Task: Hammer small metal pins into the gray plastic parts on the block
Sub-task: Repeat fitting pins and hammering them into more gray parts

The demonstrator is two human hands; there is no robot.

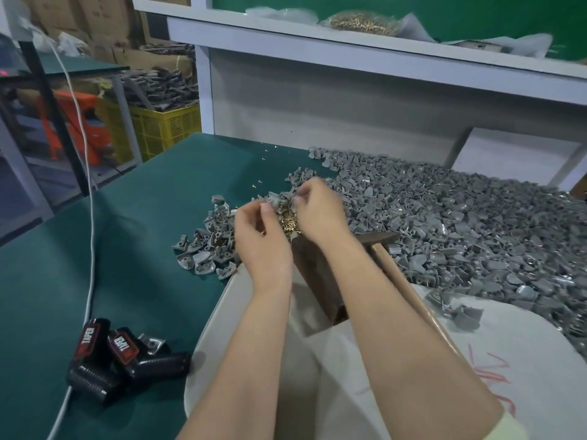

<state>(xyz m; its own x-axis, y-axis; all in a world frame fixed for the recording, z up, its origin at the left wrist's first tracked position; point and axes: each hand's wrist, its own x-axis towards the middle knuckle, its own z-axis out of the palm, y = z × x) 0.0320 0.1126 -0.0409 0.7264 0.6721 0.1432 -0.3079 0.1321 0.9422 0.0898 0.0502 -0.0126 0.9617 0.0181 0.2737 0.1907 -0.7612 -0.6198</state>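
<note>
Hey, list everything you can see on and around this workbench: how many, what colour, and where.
gray plastic parts: big heap, gray, right half of table
metal pins: small pile, gold, between the hands
hammer: one, dark head, wooden handle, beside the right forearm
block: one, brown, between the forearms
table: one, green top
black devices: two, red labels, near left
cable: one, white, left side
crate: one, yellow, beyond the table's left
bag of pins: one, clear, upper shelf
left hand: fingers curled over the pins
right hand: fingers curled, blurred
</note>
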